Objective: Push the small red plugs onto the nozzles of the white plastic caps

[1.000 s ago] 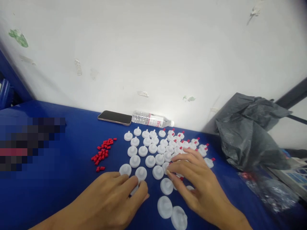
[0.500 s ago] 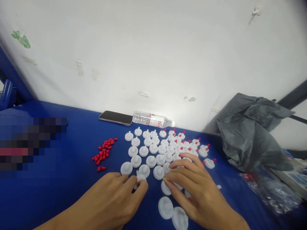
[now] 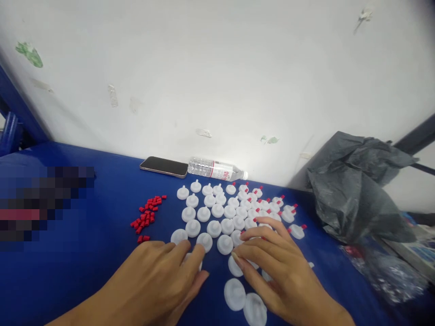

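Observation:
Several white round caps [image 3: 215, 213] with short spouts lie in rows on the blue table [image 3: 84, 267]; those at the far right carry red tips. A pile of small red plugs [image 3: 146, 218] sits left of them. My left hand [image 3: 159, 280] lies low on the table, its fingers stretched forward over a white cap [image 3: 189, 259] that shows between them. My right hand [image 3: 277, 265] rests with fingers spread flat on the nearest caps, its fingertips touching one cap [image 3: 235, 267]. Two more loose caps [image 3: 234, 294] lie just in front of me.
A phone [image 3: 163, 166] and a lying clear water bottle [image 3: 215, 169] rest against the white wall. A crumpled black plastic bag [image 3: 353, 190] fills the right side, with a clear bag [image 3: 387, 271] of small parts below it. A blurred patch [image 3: 44, 203] covers the left.
My left hand's fingers have flattened and reached forward over the cap they pinched before. My right hand slid slightly toward me and left across the near caps.

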Demonstrator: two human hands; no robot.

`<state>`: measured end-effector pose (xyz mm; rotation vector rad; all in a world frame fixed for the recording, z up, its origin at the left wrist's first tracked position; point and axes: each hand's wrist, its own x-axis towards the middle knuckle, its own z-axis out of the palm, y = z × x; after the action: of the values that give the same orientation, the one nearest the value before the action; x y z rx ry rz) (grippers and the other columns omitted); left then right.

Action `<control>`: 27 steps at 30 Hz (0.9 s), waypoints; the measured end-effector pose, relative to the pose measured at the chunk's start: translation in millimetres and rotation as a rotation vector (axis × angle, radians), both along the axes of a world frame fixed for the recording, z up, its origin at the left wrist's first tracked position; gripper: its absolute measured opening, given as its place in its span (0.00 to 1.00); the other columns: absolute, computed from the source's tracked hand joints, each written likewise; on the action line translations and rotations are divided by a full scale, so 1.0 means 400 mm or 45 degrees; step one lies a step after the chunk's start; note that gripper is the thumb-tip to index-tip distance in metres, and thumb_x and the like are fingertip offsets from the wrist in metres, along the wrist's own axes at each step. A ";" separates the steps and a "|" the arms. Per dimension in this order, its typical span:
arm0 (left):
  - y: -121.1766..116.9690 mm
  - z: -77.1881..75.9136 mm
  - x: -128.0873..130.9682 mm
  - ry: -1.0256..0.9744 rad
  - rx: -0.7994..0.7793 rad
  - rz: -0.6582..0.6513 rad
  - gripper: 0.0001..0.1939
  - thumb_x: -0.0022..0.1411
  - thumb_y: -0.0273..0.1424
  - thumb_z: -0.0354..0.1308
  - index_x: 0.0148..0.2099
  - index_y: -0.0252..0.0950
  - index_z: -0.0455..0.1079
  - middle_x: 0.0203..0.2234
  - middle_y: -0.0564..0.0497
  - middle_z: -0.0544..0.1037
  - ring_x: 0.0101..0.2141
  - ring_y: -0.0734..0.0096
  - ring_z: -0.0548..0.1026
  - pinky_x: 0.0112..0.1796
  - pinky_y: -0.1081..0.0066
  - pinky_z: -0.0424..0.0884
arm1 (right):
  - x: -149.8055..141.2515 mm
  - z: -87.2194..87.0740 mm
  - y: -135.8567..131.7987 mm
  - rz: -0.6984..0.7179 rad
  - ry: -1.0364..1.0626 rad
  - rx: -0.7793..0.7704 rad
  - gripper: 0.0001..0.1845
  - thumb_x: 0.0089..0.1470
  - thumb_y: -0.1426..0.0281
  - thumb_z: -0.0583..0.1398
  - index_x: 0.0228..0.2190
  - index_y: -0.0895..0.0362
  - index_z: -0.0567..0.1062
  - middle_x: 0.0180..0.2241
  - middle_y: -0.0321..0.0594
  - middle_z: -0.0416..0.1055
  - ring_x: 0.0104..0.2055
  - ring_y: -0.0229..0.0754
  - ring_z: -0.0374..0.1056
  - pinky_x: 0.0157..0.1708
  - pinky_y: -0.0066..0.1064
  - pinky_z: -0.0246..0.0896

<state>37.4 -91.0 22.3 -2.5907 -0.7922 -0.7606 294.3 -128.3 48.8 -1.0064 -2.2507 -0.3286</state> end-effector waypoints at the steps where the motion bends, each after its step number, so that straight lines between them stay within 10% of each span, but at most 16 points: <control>1: -0.005 0.003 0.003 -0.062 -0.005 -0.047 0.03 0.66 0.31 0.63 0.43 0.42 0.76 0.25 0.56 0.82 0.19 0.60 0.80 0.16 0.59 0.76 | -0.002 0.000 -0.003 0.007 0.015 -0.008 0.08 0.65 0.73 0.62 0.42 0.48 0.78 0.32 0.26 0.85 0.38 0.43 0.86 0.60 0.45 0.82; 7: -0.035 0.015 0.017 -0.396 -0.118 -0.223 0.14 0.84 0.37 0.46 0.49 0.45 0.72 0.30 0.57 0.87 0.25 0.68 0.85 0.23 0.65 0.80 | -0.012 0.002 -0.023 0.088 0.009 -0.047 0.21 0.70 0.55 0.64 0.58 0.51 0.77 0.44 0.33 0.89 0.46 0.43 0.87 0.71 0.37 0.69; 16: -0.004 -0.024 0.011 -0.594 -0.563 -0.318 0.23 0.80 0.56 0.49 0.37 0.48 0.67 0.24 0.68 0.83 0.19 0.75 0.80 0.19 0.68 0.72 | -0.010 -0.014 -0.025 0.144 -0.060 -0.200 0.26 0.68 0.60 0.65 0.64 0.48 0.74 0.56 0.32 0.86 0.54 0.40 0.85 0.74 0.34 0.58; 27: 0.071 0.082 -0.040 -0.268 -0.113 -0.180 0.15 0.78 0.26 0.50 0.36 0.42 0.68 0.27 0.55 0.77 0.30 0.64 0.74 0.29 0.64 0.69 | -0.011 -0.017 -0.008 -0.017 0.101 0.021 0.17 0.69 0.66 0.64 0.57 0.49 0.77 0.47 0.30 0.90 0.42 0.40 0.87 0.66 0.35 0.75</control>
<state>21.3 -62.5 55.3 -2.6991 -0.7213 -1.0768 289.8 -131.5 42.2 -1.0088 -2.1676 -0.3072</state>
